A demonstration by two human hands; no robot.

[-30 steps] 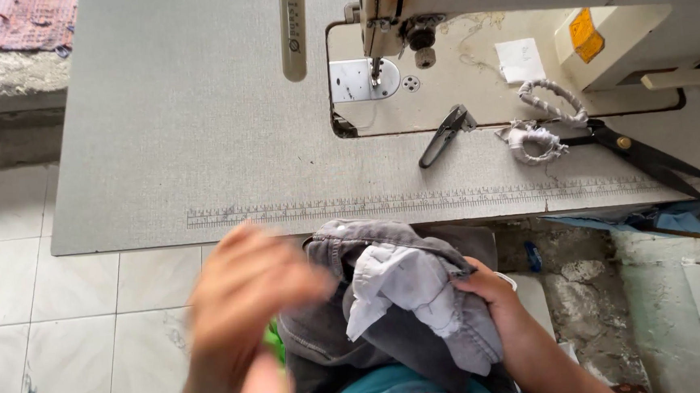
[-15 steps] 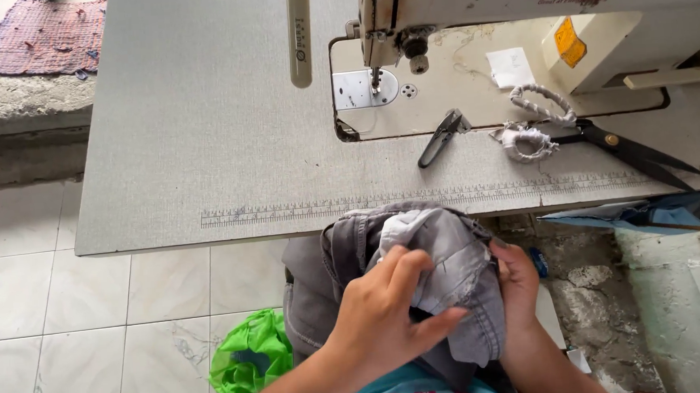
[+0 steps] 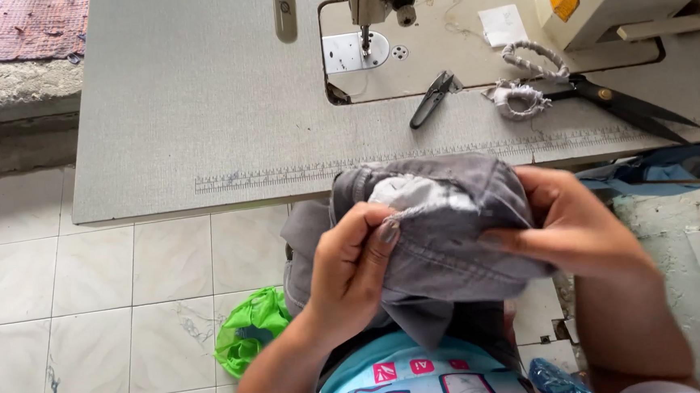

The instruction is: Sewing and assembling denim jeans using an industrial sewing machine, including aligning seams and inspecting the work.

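Head view: both hands, left (image 3: pixel 354 265) and right (image 3: pixel 570 223), grip grey garment (image 3: pixel 441 231), inspecting frayed seam; scissors (image 3: pixel 620 107) beyond right hand on surface (image 3: pixel 198 92).

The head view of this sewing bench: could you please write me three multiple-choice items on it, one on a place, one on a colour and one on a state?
1. Where do the black scissors lie?
A. On the floor tiles
B. On the table, right of the thread snips
C. In the person's lap

2. What colour is the plastic bag on the floor?
A. Green
B. Red
C. White

3. How is the grey garment held?
A. Left hand alone
B. It lies flat on the table, untouched
C. Between the left hand and the right hand

Answers: B, the scissors rest at the table's right end; A, the bag is bright green; C, both hands grip the bunched cloth.
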